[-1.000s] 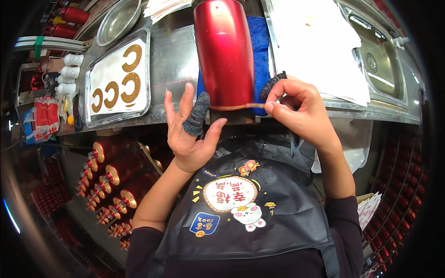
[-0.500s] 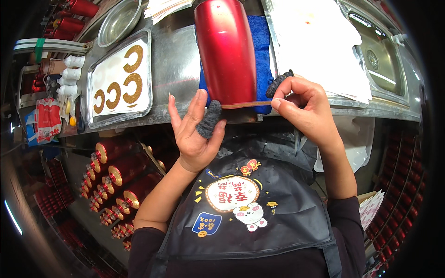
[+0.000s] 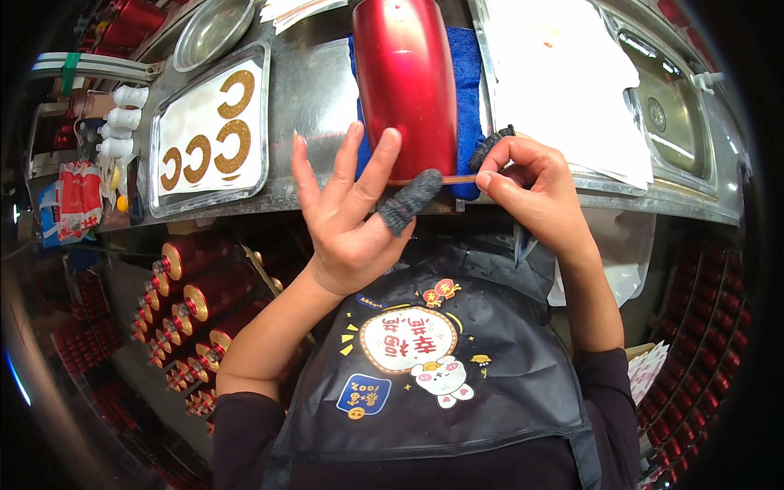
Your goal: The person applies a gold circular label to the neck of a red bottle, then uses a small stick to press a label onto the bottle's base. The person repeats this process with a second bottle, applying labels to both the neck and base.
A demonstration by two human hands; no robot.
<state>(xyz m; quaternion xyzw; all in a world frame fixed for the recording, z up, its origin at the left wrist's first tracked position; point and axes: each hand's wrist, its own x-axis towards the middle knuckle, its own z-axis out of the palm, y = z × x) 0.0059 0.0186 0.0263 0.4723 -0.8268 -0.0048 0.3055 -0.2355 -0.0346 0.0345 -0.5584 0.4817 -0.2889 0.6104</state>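
Observation:
A glossy red tapered vessel (image 3: 408,82) lies on its side on a blue cloth (image 3: 468,98), its near end toward me. My right hand (image 3: 535,184) pinches one end of a thin golden-brown strip (image 3: 460,179) between thumb and forefinger. This strip runs along the vessel's near end. My left hand (image 3: 351,204) has its fingers spread; its forefinger, in a dark grey knitted finger cover (image 3: 408,204), lies over the strip's middle. The left thumb is mostly hidden behind that finger. Another dark finger cover (image 3: 490,147) is on a right-hand finger.
A metal tray (image 3: 263,122) with several gold C-shaped pieces (image 3: 233,145) on white backing lies left. Beyond it is a round metal bowl (image 3: 214,37). White sheets (image 3: 555,90) and a sink (image 3: 670,106) are right. Several red-and-gold vessels (image 3: 200,302) stand below the counter.
My left hand has moved right and slightly up, its covered forefinger passing from the strip's left end to its middle. My right hand keeps its pinch nearly in place.

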